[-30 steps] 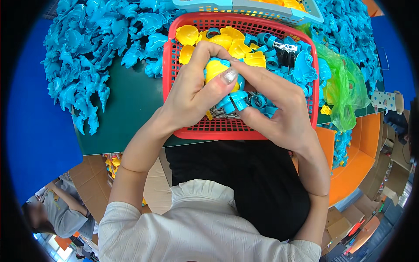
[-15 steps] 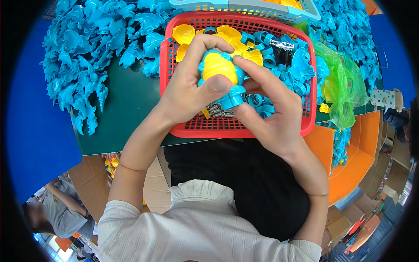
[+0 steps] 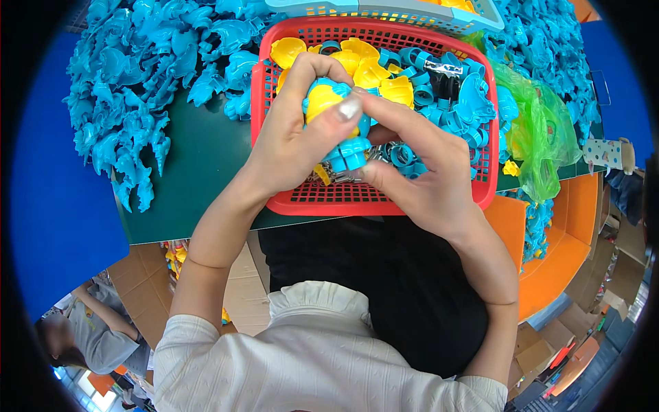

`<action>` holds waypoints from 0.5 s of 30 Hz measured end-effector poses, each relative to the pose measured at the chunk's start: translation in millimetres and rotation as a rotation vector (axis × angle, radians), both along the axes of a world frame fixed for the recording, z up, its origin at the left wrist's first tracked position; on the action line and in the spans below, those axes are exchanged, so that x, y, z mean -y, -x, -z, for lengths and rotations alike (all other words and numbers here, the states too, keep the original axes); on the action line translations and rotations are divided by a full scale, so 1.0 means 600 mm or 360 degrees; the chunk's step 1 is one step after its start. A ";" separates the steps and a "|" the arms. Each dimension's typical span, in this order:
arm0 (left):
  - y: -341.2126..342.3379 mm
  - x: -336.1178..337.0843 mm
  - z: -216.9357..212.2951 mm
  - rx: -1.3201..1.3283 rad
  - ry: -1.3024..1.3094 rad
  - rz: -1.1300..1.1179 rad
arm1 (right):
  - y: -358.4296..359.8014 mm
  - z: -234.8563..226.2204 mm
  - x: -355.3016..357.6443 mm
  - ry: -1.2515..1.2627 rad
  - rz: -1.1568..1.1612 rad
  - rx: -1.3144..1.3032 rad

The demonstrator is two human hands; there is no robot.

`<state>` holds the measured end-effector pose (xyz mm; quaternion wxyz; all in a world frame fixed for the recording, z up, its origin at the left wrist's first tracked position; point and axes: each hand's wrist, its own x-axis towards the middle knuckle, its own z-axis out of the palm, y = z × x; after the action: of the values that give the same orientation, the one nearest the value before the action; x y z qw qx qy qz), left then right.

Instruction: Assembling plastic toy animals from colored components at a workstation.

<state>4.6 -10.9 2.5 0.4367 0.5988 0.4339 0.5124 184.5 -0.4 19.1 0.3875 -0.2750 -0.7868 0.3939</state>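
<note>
Above a red plastic basket (image 3: 258,103), a small blue and yellow plastic toy figure (image 3: 320,100) is held between both hands. My left hand (image 3: 292,137) is wrapped round its left side, with the thumb pressed across the yellow front. From the right, the fingers of my right hand (image 3: 429,161) touch the figure's upper edge, and its thumb is at the blue base (image 3: 347,155). Under the hands, the basket holds yellow shell pieces (image 3: 371,72), blue rings (image 3: 401,155) and small metal parts (image 3: 341,176), partly hidden by the fingers.
Heaps of blue plastic parts (image 3: 123,75) lie on the green table (image 3: 199,158) at left and far right. A light blue basket (image 3: 384,8) stands behind. A green plastic bag (image 3: 546,137) is beside the red basket, above an orange box (image 3: 573,220). Another person sits at lower left.
The toy figure has shifted slightly left and tilted in my hands. My left thumb has moved up over its front, and my right fingers have followed it leftward.
</note>
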 end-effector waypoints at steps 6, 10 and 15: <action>-0.014 0.008 -0.002 0.0167 -0.0001 -0.0060 | 0.008 0.020 -0.001 -0.0241 0.0122 0.0005; -0.011 0.001 0.002 0.0007 -0.0048 -0.0068 | 0.012 0.028 -0.001 -0.0185 0.0180 0.0034; -0.014 0.001 -0.006 0.0144 0.0071 -0.0172 | 0.024 0.012 0.008 0.0020 0.0243 0.0029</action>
<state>13.1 -11.2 6.2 0.4408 0.5408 0.4568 0.5519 169.9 -5.1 11.8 0.4074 -0.3401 -0.7647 0.3656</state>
